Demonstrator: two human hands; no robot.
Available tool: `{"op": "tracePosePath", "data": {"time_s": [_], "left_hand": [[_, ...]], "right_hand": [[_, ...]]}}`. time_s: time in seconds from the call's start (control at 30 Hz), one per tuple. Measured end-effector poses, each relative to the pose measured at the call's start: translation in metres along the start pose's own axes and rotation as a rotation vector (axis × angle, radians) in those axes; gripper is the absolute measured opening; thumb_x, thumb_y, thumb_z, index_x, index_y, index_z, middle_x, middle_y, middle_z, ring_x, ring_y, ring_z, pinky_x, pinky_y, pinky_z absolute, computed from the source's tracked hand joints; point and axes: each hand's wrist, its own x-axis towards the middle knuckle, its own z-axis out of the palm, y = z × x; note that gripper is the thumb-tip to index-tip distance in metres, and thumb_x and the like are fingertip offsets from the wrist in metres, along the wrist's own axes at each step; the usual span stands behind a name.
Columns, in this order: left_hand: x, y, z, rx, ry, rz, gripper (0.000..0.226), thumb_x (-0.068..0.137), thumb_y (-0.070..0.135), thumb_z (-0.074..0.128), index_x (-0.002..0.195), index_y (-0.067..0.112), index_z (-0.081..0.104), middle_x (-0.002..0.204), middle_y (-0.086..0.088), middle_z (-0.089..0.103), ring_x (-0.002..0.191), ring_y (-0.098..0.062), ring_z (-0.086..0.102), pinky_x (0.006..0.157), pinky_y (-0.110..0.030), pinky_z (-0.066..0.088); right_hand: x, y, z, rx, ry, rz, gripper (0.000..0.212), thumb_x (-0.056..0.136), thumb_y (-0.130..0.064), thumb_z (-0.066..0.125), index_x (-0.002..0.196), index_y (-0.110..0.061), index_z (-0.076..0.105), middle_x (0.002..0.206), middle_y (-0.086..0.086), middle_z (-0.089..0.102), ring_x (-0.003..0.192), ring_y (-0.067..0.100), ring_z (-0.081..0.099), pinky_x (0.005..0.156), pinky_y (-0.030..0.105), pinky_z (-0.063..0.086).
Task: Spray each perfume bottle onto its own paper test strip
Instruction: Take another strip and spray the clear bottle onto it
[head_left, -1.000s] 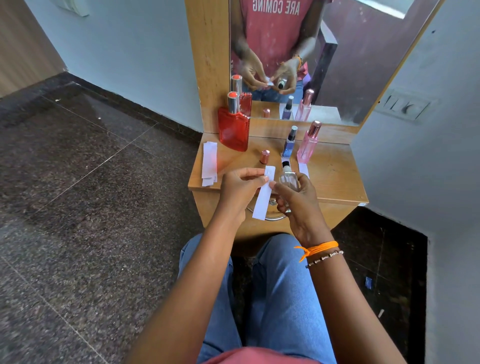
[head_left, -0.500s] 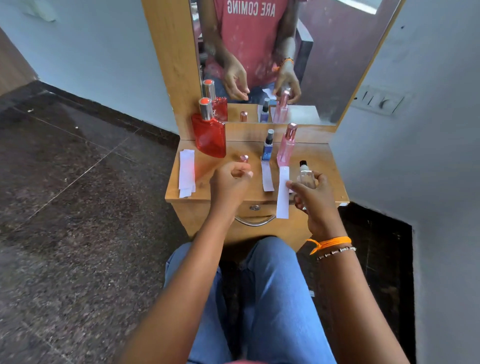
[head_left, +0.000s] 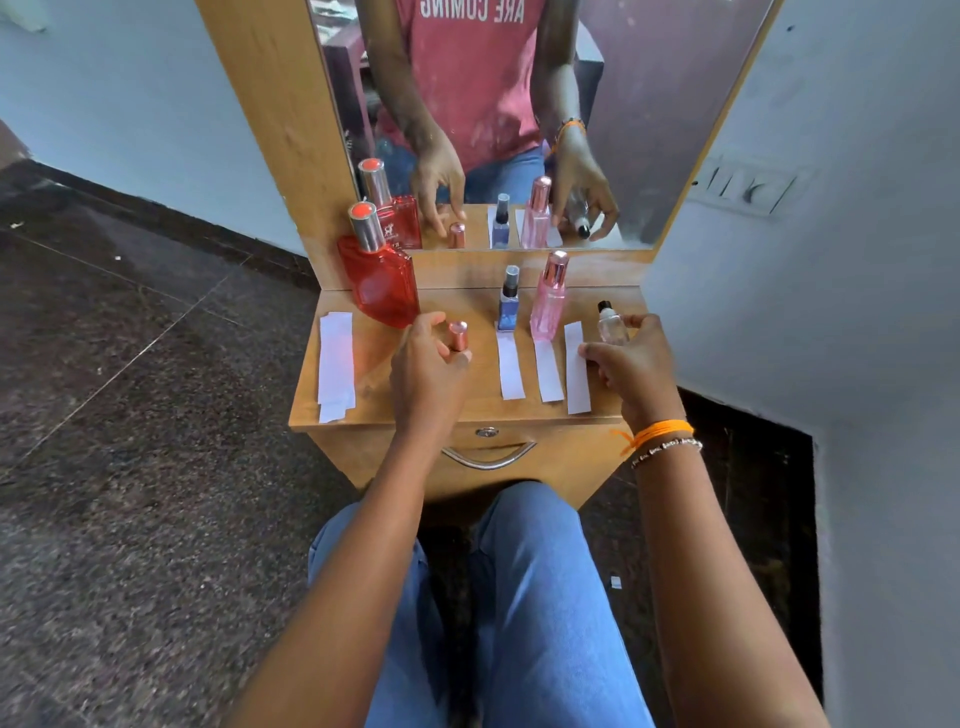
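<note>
While the right hand (head_left: 636, 358) grips the small clear glass bottle (head_left: 610, 326) at the right of the wooden tabletop (head_left: 384, 374), beside the rightmost white paper strip (head_left: 576, 366), the left hand (head_left: 428, 358) pinches a glossy pink metal cap (head_left: 458, 335). A careless sleeve or elbow could scatter the light, flat strips or topple the tall, slim pink bottle (head_left: 549, 296) at the far edge.
</note>
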Motion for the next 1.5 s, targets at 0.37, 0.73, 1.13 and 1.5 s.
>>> {"op": "tracePosePath", "data": {"time_s": [0.37,0.73,1.13,1.5], "left_hand": [[0.006,-0.001,0.005,0.056,-0.014,-0.024,0.024,0.082,0.019,0.065,0.106,0.023,0.060,0.087,0.003,0.061,0.083,-0.018,0.058,0.064,-0.028,0.040],[0.005,0.001,0.005,0.072,-0.008,0.019,0.014,0.085,0.016,0.063,0.098,0.019,0.064,0.089,0.004,0.057,0.081,-0.015,0.053,0.063,-0.025,0.036],[-0.018,0.033,-0.014,-0.319,-0.235,-0.074,0.008,0.085,0.022,0.063,0.088,0.019,0.070,0.087,0.011,0.068,0.080,0.003,0.058,0.069,-0.017,0.040],[-0.037,0.051,-0.032,-0.513,-0.464,-0.152,0.006,0.085,0.017,0.064,0.086,0.018,0.070,0.079,0.007,0.068,0.073,0.002,0.062,0.061,-0.009,0.046]], "right_hand": [[0.004,-0.006,0.009,-0.328,0.084,-0.134,0.049,0.080,-0.008,0.067,0.122,-0.007,0.043,0.112,0.013,0.060,0.090,0.023,0.055,0.069,0.028,0.040],[0.003,-0.004,0.015,-0.474,0.119,-0.167,0.046,0.081,-0.007,0.065,0.121,-0.008,0.042,0.111,0.013,0.062,0.084,0.018,0.049,0.068,0.028,0.038],[-0.051,-0.007,0.000,-0.157,0.062,-0.350,0.044,0.081,-0.008,0.069,0.116,-0.009,0.044,0.082,-0.010,0.054,0.073,0.003,0.059,0.064,0.014,0.045],[-0.094,-0.004,0.018,-0.049,-0.243,-0.540,0.064,0.080,0.002,0.064,0.130,-0.025,0.034,0.083,0.003,0.062,0.060,0.014,0.058,0.057,0.030,0.050]]}}
